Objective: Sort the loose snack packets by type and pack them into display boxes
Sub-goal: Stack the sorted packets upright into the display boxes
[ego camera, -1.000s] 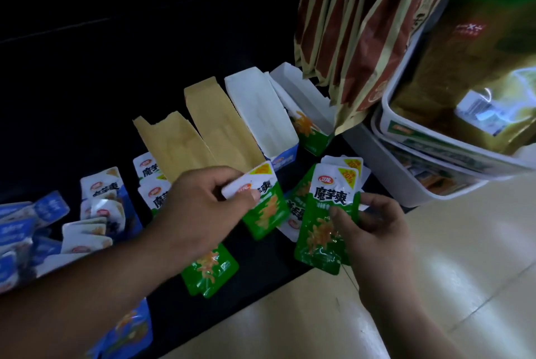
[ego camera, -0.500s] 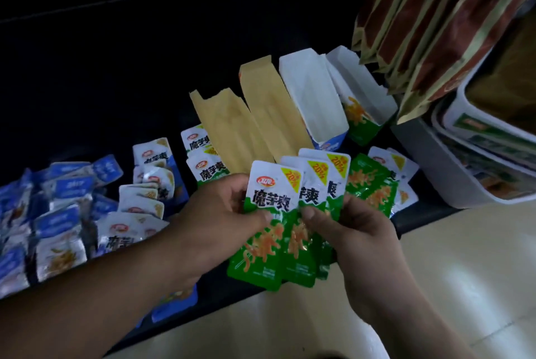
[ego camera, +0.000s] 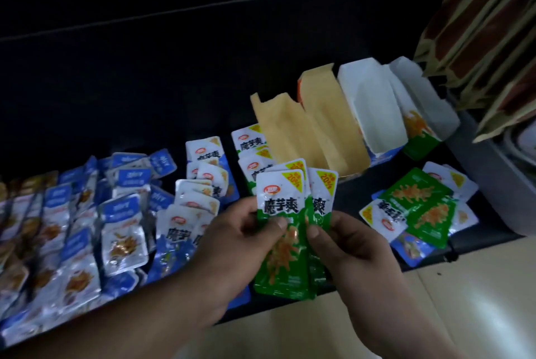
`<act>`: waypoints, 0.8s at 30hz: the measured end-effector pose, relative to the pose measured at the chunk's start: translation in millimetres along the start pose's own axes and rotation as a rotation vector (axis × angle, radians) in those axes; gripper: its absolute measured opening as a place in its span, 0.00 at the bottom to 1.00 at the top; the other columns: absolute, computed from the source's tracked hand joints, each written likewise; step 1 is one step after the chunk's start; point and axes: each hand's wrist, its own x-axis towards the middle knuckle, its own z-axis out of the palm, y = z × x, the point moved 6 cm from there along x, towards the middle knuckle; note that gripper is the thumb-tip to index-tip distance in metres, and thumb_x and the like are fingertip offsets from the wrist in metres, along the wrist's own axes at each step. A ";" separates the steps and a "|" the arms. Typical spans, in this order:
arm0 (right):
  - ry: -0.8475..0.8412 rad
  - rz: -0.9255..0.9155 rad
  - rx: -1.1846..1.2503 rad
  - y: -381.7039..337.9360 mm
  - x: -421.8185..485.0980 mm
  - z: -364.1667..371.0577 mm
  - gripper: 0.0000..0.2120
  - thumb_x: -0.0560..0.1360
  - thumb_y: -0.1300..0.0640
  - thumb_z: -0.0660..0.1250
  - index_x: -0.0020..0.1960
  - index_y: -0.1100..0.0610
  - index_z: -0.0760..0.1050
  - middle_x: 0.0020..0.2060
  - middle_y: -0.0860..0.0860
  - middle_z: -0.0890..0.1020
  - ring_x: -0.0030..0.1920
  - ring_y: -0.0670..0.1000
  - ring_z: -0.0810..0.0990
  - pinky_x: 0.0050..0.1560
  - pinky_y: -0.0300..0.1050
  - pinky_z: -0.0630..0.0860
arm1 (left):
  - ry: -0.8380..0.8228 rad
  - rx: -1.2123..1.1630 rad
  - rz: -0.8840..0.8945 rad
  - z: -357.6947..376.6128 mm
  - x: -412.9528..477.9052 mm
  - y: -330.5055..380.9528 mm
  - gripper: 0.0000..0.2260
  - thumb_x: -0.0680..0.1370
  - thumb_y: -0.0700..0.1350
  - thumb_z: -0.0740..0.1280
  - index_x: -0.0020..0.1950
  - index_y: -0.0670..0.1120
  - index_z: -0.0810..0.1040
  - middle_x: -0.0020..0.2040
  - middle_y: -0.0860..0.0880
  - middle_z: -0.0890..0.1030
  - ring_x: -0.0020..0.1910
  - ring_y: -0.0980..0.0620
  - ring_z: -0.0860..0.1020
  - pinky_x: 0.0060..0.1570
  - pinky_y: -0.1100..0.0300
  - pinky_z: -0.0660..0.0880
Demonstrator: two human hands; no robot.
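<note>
A stack of green-and-white snack packets [ego camera: 285, 231] stands upright between my two hands over the front of the dark table. My left hand [ego camera: 232, 245] pinches the stack's left side, thumb on the front packet. My right hand [ego camera: 345, 245] grips its right side. Behind them several open display boxes lie tilted: two tan ones [ego camera: 293, 126] and two white ones, one with a blue base [ego camera: 374, 115], one with a green base [ego camera: 420, 124]. More green packets [ego camera: 417, 205] lie loose at the right. Blue-and-white packets [ego camera: 121, 213] cover the table's left half.
Brown and tan snack bags [ego camera: 487, 37] hang over the far right, above a white bin [ego camera: 493, 190]. The dark table's [ego camera: 203, 68] rear is unlit. A pale floor [ego camera: 435, 315] runs along the table's front edge at the lower right.
The fanned green packets have been squared into a tighter stack between both hands. The view has swung left, bringing more blue packets in and pushing the bins out at the right.
</note>
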 end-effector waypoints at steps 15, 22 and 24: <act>-0.149 -0.060 -0.702 54.8 7.8 83.5 0.08 0.79 0.57 0.70 0.49 0.43 0.80 0.41 0.40 0.86 0.42 0.38 0.84 0.42 0.39 0.79 | 0.343 0.164 -0.016 -129.8 -5.2 -61.0 0.06 0.75 0.42 0.78 0.46 0.49 0.83 0.35 0.56 0.84 0.34 0.56 0.83 0.35 0.61 0.79; -0.229 -0.227 -0.919 77.8 6.2 93.5 0.24 0.73 0.39 0.62 0.65 0.46 0.80 0.59 0.40 0.80 0.58 0.45 0.80 0.57 0.49 0.80 | 0.366 0.535 0.044 -113.1 12.7 -71.7 0.15 0.70 0.58 0.78 0.41 0.52 0.75 0.31 0.57 0.78 0.33 0.56 0.78 0.34 0.56 0.76; -0.249 -0.264 -0.943 76.5 4.3 95.9 0.26 0.73 0.40 0.62 0.68 0.47 0.78 0.63 0.40 0.78 0.62 0.45 0.78 0.59 0.49 0.79 | 0.375 0.647 0.087 -113.0 12.4 -65.5 0.20 0.69 0.62 0.78 0.47 0.55 0.72 0.35 0.59 0.77 0.37 0.56 0.78 0.35 0.58 0.75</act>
